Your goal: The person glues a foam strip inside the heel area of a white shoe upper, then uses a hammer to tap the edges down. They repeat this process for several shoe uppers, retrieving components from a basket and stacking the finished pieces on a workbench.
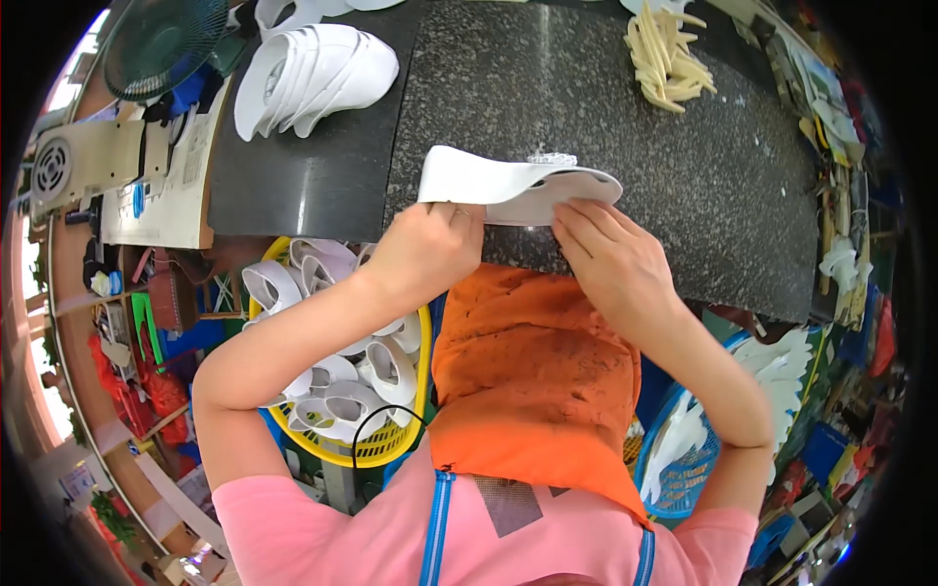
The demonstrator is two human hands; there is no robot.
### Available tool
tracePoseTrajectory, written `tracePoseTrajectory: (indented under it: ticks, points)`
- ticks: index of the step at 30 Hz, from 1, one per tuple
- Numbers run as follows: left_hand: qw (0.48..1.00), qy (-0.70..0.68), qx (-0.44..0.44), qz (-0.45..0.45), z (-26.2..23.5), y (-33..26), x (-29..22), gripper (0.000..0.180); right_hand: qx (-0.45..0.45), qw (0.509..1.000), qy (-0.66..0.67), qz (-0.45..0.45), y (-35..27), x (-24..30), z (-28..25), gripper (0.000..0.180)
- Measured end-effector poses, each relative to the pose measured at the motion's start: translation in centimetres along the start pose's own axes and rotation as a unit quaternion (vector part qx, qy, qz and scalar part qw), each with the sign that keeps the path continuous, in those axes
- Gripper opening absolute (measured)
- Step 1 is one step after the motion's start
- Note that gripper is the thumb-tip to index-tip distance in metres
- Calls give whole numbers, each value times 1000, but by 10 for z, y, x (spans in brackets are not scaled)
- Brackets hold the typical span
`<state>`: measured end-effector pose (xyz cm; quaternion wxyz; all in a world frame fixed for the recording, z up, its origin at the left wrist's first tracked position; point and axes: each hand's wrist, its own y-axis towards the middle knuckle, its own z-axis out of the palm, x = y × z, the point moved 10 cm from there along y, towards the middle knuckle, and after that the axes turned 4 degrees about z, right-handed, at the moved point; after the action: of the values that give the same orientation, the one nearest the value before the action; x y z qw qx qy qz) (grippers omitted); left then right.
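Observation:
A white shoe upper (489, 181) with a glittery ornament (553, 158) on its top is held just above the near edge of the dark speckled worktop (528, 88). My left hand (435, 239) grips its lower left edge, the fingertips partly hidden behind and under it. At the other end, my right hand (616, 249) pinches the lower rim, with the fingers stretched along the inner side and the thumb out of sight. The piece is tilted so that part of its underside shows on the right.
Nested white shoe uppers (318, 78) lie at the far left of the worktop, pale curved strips (669, 57) at the far right. Below left stands a yellow basket (422, 391) of white uppers; below right, a blue basket (689, 479) holds white pieces. An orange apron (537, 391) covers my lap.

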<state>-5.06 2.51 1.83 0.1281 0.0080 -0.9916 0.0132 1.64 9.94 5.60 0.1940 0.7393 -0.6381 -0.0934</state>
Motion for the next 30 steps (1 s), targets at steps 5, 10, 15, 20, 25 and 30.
tracePoseTrajectory:
  ticks: [5, 10, 15, 20, 25, 30]
  points:
    - [955, -24, -227, 190, -81, -9, -27, 30, -61, 960, 258, 96, 34, 6, 39, 30]
    - [972, 192, -96, 91, -76, -25, 20, 34, -50, 990, 130, -16, 48, 20, 41, 19]
    - [979, 164, -54, 110, -51, -45, 12, 37, 111, 991, 38, -71, 77, 42, 56, 15]
    - [996, 85, -40, 6, -37, -14, 29, 34, 142, 981, 35, -125, 78, 46, 60, 12]
    - [998, -42, -21, -36, -27, -19, 44, 22, 78, 988, 60, -118, 76, 39, 51, 6]
    - [994, -24, -106, 18, -27, -50, 26, 28, 106, 987, 104, -66, 79, 28, 54, 17]
